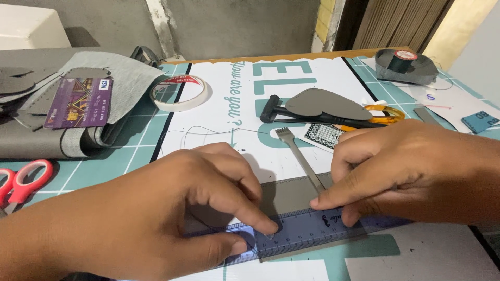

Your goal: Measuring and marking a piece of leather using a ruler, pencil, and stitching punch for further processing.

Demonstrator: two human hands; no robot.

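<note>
The cutting mat (pixel 151 135) lay under everything, a white printed sheet (pixel 219 130) across it. On that sat my grey leather piece (pixel 291 195). My left hand (pixel 156 218) pressed fingertips down on the blue ruler (pixel 307 231), pinning it along the leather's near edge; my right hand (pixel 411 166) steadied its other end, fingers curled. A pronged chisel (pixel 299 153) rested just behind.

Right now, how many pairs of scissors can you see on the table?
2. Red-handled scissors lie at the left edge; orange-handled scissors lie beyond the right hand, blades partly under a grey leather piece. Others may be hidden.
</note>
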